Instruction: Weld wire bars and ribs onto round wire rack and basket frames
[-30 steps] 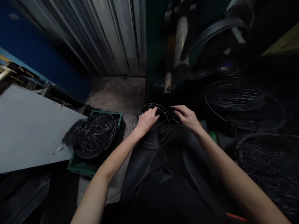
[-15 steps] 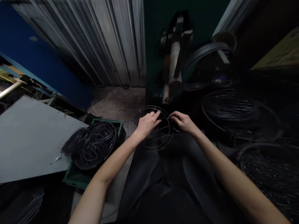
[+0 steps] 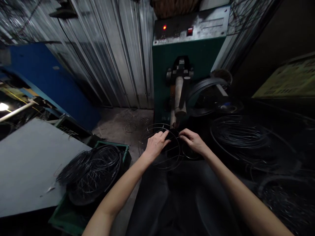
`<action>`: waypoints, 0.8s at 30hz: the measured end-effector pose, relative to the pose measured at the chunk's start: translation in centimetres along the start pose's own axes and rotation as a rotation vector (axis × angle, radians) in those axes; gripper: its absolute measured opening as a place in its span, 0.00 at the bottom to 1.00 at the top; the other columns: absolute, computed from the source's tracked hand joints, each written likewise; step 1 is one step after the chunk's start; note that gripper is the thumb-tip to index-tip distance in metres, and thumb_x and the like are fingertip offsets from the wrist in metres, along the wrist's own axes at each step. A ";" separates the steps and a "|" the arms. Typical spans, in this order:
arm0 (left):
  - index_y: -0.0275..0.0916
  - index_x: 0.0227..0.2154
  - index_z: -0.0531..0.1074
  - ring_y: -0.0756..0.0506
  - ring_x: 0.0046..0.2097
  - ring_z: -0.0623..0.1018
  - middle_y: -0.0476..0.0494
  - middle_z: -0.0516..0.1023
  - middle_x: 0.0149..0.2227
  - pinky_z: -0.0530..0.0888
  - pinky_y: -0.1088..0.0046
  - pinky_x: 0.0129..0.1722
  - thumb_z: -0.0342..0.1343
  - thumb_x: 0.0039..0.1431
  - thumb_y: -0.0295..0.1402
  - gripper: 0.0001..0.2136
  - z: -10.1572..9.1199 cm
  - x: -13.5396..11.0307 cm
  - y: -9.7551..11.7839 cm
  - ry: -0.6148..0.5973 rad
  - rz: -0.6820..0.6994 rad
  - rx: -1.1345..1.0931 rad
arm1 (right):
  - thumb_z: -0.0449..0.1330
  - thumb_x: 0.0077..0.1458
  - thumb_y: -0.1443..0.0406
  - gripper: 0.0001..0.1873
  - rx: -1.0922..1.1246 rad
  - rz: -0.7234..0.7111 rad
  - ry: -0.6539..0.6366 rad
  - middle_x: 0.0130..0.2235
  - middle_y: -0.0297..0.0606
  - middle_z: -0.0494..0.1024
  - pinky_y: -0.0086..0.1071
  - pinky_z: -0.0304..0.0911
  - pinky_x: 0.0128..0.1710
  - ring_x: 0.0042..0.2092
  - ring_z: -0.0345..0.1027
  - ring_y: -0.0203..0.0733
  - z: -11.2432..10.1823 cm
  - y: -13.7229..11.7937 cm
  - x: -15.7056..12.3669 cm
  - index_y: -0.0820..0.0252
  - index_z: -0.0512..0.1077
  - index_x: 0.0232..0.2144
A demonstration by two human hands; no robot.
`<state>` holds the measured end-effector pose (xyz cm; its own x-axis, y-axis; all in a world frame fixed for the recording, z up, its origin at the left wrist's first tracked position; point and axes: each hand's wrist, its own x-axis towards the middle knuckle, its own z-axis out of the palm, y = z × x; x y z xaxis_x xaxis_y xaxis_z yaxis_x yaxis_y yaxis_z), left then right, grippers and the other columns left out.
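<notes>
A round wire frame (image 3: pixel 150 135) with spokes lies flat across my lap in front of a green machine (image 3: pixel 187 55). My left hand (image 3: pixel 155 145) pinches the wires near the frame's middle, fingers closed on them. My right hand (image 3: pixel 193 141) is closed on a small dark wire ring (image 3: pixel 187 154) held at the frame's centre, just below the machine's upright arm (image 3: pixel 178 93). The two hands almost touch.
A green crate (image 3: pixel 115 146) piled with black wire frames sits at my lower left beside a grey table top (image 3: pixel 27 160). Coils and stacks of dark wire rings (image 3: pixel 236 131) fill the right side. Corrugated metal wall (image 3: pixel 103 59) stands behind.
My hands came together at the frame's centre, the right one bringing the small ring in. The view tilted up, so the machine's panel with red lights now shows.
</notes>
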<state>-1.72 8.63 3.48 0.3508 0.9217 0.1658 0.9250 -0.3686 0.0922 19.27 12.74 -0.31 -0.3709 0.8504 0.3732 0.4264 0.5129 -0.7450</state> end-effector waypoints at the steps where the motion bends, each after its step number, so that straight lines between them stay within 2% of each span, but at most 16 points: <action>1: 0.42 0.57 0.60 0.49 0.43 0.74 0.46 0.73 0.41 0.70 0.78 0.36 0.48 0.63 0.41 0.21 0.1 -0.1 0.0 0.002 0.002 0.003 | 0.54 0.57 0.60 0.08 -0.004 -0.005 -0.004 0.31 0.36 0.73 0.34 0.63 0.36 0.33 0.67 0.39 0.0 0.0 0.0 0.56 0.70 0.30; 6: 0.41 0.58 0.59 0.48 0.44 0.74 0.46 0.74 0.42 0.71 0.77 0.34 0.47 0.64 0.41 0.22 0.8 -0.8 0.0 0.010 0.017 0.003 | 0.54 0.57 0.60 0.09 -0.027 -0.021 -0.006 0.31 0.37 0.73 0.34 0.64 0.36 0.34 0.68 0.40 0.0 -0.4 -0.6 0.56 0.71 0.30; 12: 0.41 0.57 0.61 0.47 0.43 0.75 0.45 0.74 0.41 0.70 0.76 0.32 0.46 0.64 0.41 0.20 0.7 -1.4 0.7 0.012 0.006 -0.024 | 0.55 0.55 0.58 0.09 -0.034 -0.016 0.010 0.30 0.38 0.73 0.36 0.64 0.35 0.32 0.68 0.42 0.0 0.1 -1.2 0.55 0.70 0.30; 18: 0.40 0.57 0.59 0.47 0.42 0.75 0.45 0.73 0.41 0.70 0.75 0.29 0.48 0.63 0.41 0.21 1.1 -1.5 1.2 -0.015 -0.002 -0.052 | 0.55 0.52 0.53 0.11 -0.067 0.080 0.006 0.30 0.40 0.74 0.42 0.65 0.35 0.33 0.70 0.48 0.3 1.3 -1.8 0.52 0.70 0.29; 24: 0.39 0.57 0.60 0.46 0.41 0.74 0.44 0.72 0.42 0.70 0.73 0.31 0.47 0.64 0.39 0.20 1.6 -1.7 1.9 0.022 0.030 -0.065 | 0.57 0.50 0.52 0.10 -0.061 0.152 -0.013 0.32 0.42 0.74 0.45 0.65 0.35 0.34 0.70 0.51 -0.3 0.9 -2.3 0.48 0.69 0.29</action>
<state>-0.37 6.56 1.81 0.3741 0.9076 0.1905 0.9025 -0.4036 0.1503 20.76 11.29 -1.66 -0.3092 0.9172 0.2511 0.5277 0.3852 -0.7571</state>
